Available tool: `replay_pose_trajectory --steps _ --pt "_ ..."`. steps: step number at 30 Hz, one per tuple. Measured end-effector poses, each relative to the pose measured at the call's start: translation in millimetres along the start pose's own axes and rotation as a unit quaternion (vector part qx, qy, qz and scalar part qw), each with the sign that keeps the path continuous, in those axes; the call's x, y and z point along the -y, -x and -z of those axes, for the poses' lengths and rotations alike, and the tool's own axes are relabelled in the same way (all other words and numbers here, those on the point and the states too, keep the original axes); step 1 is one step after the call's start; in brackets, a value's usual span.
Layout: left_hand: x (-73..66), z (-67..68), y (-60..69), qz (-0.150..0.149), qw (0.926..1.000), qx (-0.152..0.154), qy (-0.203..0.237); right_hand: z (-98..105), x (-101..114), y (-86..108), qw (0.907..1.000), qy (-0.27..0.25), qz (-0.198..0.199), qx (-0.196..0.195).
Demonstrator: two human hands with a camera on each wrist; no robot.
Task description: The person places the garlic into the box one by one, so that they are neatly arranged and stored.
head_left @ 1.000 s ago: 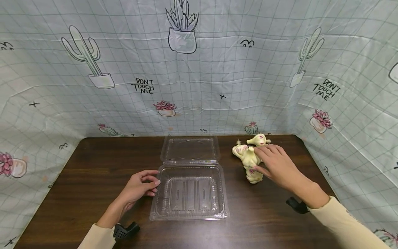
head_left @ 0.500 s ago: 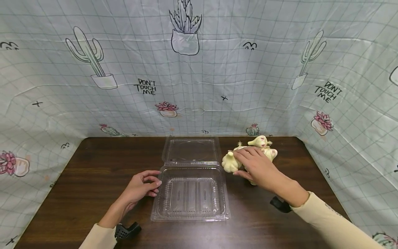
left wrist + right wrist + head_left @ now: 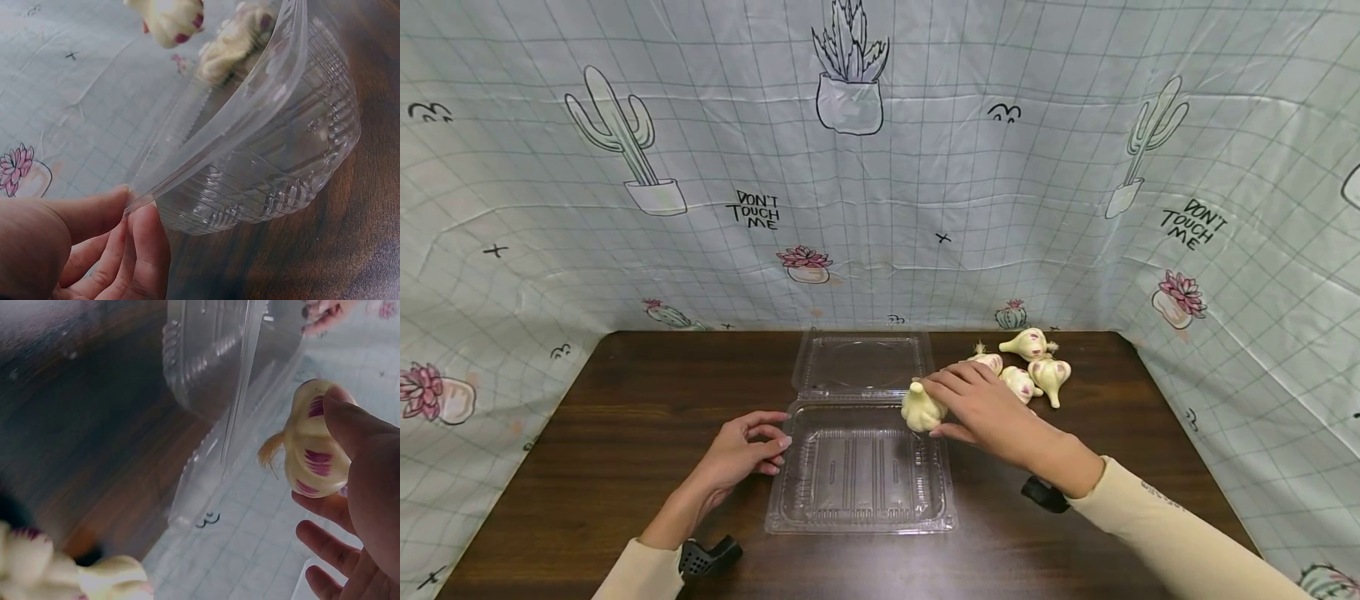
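Observation:
The right hand (image 3: 996, 414) holds a garlic bulb (image 3: 921, 408) between thumb and fingers, above the upper right corner of the clear plastic container (image 3: 859, 527). In the right wrist view, the thumb presses on the bulb (image 3: 315, 440), which has purple marks and a root tuft. At the container's left rim, the left hand (image 3: 733, 454) pinches the edge; the left wrist view shows its thumb and forefinger on the rim (image 3: 206, 147). The container lies open and holds nothing, its lid (image 3: 861, 362) folded back behind it.
Several garlic bulbs (image 3: 1049, 371) lie together at the back right of the dark wooden table (image 3: 662, 400), partly hidden by the right hand. A patterned cloth (image 3: 865, 183) hangs behind the table and on both sides.
The right hand has lifted one bulb from the group and carried it left to over the container's corner. The left hand stays on the left rim.

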State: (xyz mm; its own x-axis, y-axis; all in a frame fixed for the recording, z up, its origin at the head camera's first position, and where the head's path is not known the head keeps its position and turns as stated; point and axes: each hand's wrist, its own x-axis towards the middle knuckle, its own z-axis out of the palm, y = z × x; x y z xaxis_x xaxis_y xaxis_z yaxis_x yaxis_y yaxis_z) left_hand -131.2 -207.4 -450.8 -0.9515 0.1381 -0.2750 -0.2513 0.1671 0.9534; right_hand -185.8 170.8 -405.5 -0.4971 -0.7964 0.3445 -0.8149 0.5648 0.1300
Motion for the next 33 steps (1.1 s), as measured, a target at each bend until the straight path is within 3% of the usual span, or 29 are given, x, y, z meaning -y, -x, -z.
replay_pose_trajectory --steps 21,33 --pt "2.0 0.1 -1.9 0.001 1.0 -0.001 0.005 -18 23 -37.3 0.9972 0.008 0.067 0.034" --pt "1.9 -0.4 -1.5 -0.001 1.0 -0.005 0.003 -26 43 -66.1 0.9914 0.015 0.096 0.088"
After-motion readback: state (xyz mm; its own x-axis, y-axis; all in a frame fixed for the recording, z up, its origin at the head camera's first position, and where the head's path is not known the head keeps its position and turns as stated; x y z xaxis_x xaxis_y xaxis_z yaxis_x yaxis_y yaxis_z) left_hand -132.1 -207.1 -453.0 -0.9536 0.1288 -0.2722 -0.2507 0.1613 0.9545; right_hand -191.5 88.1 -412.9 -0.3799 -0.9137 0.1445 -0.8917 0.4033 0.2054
